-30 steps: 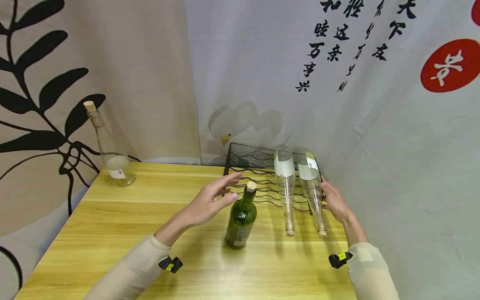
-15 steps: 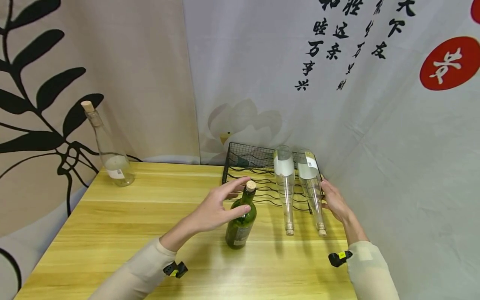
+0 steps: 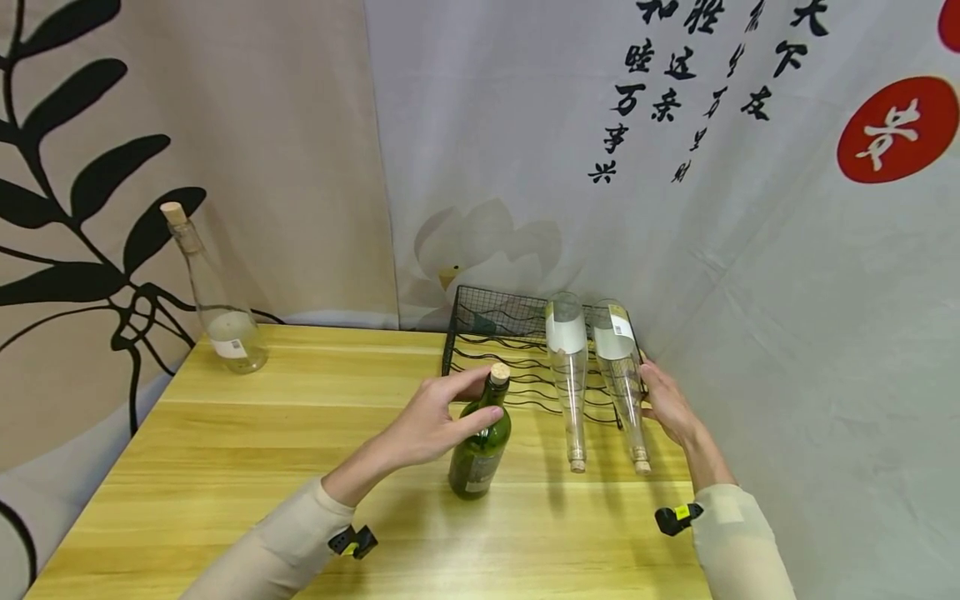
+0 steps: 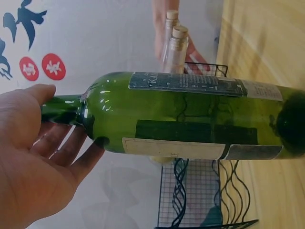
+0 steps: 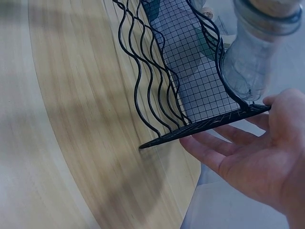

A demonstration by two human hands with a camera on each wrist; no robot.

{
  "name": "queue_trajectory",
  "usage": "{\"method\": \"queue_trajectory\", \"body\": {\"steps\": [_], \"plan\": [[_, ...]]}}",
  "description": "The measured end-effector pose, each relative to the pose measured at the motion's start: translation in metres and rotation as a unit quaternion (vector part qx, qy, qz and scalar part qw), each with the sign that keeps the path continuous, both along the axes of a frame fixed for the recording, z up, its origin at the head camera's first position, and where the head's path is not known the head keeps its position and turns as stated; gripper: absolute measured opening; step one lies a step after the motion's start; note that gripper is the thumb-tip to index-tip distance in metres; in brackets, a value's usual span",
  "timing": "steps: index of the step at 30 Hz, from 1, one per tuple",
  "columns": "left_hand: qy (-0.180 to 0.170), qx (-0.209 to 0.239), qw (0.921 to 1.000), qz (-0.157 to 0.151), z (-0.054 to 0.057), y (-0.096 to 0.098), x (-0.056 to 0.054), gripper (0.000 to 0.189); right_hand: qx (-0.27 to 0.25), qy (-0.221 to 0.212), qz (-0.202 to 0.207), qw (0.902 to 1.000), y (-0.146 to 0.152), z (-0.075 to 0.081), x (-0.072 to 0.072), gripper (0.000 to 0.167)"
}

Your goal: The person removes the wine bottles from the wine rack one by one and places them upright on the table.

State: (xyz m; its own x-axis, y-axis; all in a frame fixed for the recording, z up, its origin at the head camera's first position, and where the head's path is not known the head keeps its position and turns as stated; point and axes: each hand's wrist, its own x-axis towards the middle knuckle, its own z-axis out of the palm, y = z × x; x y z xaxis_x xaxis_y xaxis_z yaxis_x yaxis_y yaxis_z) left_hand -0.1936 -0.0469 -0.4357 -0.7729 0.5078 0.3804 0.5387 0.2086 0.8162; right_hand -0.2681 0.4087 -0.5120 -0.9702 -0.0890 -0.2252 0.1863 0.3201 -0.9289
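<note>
A green wine bottle [image 3: 480, 450] with a cork in its mouth stands upright on the wooden table. My left hand [image 3: 438, 421] holds it around the neck, thumb on the near side and fingers behind, as the left wrist view [image 4: 52, 148] shows. To its right is a black wire wine rack [image 3: 517, 342]. Two clear corked bottles lie on the rack, one clear bottle [image 3: 567, 358] left of the other clear bottle [image 3: 618, 367], necks toward me. My right hand [image 3: 669, 404] rests against the rack's right side, its fingers [image 5: 209, 148] extended along the outer frame.
Another clear corked bottle [image 3: 232, 333] stands upright at the table's back left corner. Behind the wooden table [image 3: 300, 400] hangs a printed cloth backdrop [image 3: 480, 150], which continues along the right side close to my right hand.
My left hand has moved right and slightly down to the green wine bottle and closed around its neck. The right hand stays at the rack; the bottles have not moved.
</note>
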Motion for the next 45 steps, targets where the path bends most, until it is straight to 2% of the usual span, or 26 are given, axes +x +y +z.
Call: {"method": "queue_trajectory", "body": {"steps": [4, 16, 25, 33, 39, 45], "plan": [[0.004, 0.001, 1.0000, -0.001, -0.001, 0.001, -0.001, 0.056, 0.004, -0.002, -0.001, 1.0000, 0.000, -0.001, -0.001, 0.073], [0.050, 0.001, 0.9986, -0.015, -0.003, 0.002, -0.005, 0.045, 0.003, 0.003, 0.001, 1.0000, -0.001, 0.002, 0.000, 0.073], [0.077, -0.021, 0.9967, -0.015, -0.004, 0.003, -0.005, 0.034, 0.010, 0.004, 0.002, 0.9999, 0.000, 0.001, 0.001, 0.075], [0.078, -0.018, 0.9966, -0.019, -0.004, 0.001, -0.008, 0.029, 0.007, 0.001, -0.002, 1.0000, -0.001, 0.001, 0.000, 0.074], [0.085, -0.020, 0.9961, -0.008, -0.002, -0.004, -0.009, 0.032, 0.004, 0.001, -0.001, 1.0000, -0.001, 0.000, -0.001, 0.074], [0.088, -0.018, 0.9959, 0.010, 0.004, -0.012, -0.008, 0.028, -0.003, 0.002, -0.003, 1.0000, -0.001, -0.002, -0.001, 0.074]]}}
